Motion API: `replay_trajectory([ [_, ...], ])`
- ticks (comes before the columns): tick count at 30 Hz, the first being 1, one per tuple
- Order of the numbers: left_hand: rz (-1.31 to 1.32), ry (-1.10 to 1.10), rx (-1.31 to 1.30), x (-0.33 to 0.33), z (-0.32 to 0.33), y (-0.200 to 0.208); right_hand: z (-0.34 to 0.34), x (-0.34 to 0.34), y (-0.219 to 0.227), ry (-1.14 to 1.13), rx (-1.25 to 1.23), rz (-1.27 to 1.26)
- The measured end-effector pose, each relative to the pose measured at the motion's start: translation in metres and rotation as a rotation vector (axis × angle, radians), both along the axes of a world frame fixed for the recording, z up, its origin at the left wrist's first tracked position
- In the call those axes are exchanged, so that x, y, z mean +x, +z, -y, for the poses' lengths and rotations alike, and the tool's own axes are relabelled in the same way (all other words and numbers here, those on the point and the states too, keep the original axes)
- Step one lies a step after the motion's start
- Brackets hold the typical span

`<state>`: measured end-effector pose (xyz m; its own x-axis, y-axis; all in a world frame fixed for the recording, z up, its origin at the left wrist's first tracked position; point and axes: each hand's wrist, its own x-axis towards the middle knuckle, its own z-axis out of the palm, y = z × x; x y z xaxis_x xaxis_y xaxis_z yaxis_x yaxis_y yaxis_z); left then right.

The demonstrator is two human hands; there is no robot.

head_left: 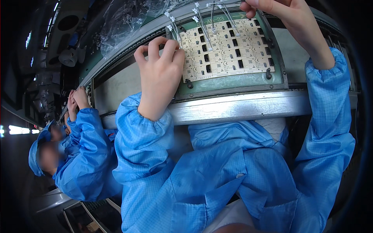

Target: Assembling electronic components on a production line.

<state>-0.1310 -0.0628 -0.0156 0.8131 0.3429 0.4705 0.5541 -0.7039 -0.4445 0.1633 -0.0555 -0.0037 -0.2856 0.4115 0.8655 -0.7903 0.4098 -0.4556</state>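
Observation:
A cream panel of joined circuit boards (227,52) with rows of black parts lies in a green carrier frame (237,84). Several white wire leads (204,29) with small white plugs run from the panel over its far edge. My left hand (161,64) is at the panel's left edge, its fingers curled down beside the leftmost leads; whatever is under the fingertips is hidden. Above the panel's far right corner, my right hand (285,15) is closed in a pinch, and a thin wire lead runs to its fingertips near the top edge of the picture.
A metal rail (241,108) runs along the near side of the carrier. Clear plastic bags (122,29) lie beyond the line at the upper left. Farther left, a co-worker in a blue smock (87,155) has both hands (77,99) at the same line.

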Motion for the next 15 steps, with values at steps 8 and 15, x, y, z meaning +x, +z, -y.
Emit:
replay_trajectory([
  [8, -0.062, -0.020, 0.034, 0.002, 0.000, 0.002, 0.012, -0.003, 0.010, 0.008, 0.000, -0.018],
  [15, -0.073, 0.012, 0.091, -0.002, -0.001, -0.008, 0.001, -0.011, -0.004, -0.037, -0.038, 0.025],
])
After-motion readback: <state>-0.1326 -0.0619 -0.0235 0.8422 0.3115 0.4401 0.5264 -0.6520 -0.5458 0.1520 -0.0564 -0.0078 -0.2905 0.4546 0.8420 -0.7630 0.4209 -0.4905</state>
